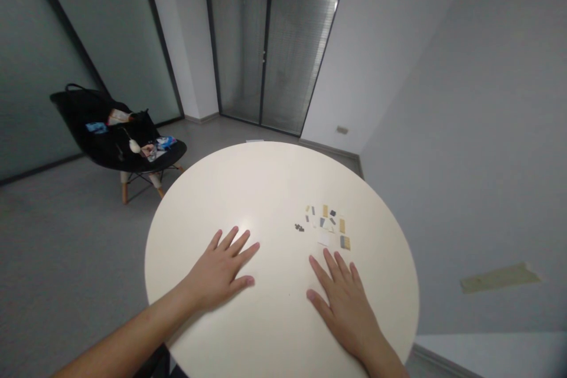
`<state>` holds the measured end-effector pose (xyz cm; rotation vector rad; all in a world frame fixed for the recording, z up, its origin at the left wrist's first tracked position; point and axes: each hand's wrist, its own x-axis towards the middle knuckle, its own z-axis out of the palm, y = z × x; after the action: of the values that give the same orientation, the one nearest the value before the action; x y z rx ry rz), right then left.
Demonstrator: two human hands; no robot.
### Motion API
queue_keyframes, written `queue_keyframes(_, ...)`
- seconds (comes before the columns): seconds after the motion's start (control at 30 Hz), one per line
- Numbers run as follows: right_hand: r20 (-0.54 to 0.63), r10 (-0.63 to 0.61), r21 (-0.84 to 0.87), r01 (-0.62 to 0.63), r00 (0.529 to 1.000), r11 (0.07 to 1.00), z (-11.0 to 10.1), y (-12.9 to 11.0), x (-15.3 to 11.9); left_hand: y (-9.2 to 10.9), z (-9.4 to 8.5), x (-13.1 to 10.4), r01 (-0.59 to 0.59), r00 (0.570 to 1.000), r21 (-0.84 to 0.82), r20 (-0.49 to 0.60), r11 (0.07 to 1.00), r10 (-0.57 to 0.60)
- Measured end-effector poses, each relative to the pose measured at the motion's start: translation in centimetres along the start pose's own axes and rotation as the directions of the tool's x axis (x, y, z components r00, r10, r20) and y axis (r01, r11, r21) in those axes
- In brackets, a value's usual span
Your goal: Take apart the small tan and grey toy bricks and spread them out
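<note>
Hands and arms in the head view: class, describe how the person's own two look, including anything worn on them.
Both the left hand and the right hand are bare: no gloves, rings, watch or bracelets show. Both forearms are uncovered as far as the picture's bottom edge, with no sleeve in view. Fingernails look short and unpainted.

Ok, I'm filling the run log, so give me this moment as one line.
left hand: flat on table, empty | right hand: flat, empty, just short of small pieces | chair: behind, cluttered
</note>
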<state>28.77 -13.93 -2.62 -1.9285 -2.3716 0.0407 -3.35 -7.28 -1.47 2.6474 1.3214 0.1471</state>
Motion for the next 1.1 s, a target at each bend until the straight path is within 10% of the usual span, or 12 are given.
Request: queue_keyframes(1.1, 0.012, 0.007, 0.000, -0.007, 1.000, 1.000, 0.08, -0.04, -0.09, 0.64, -0.51, -0.07, 0.005, 1.000, -0.003, 0.014, 1.000, -0.005)
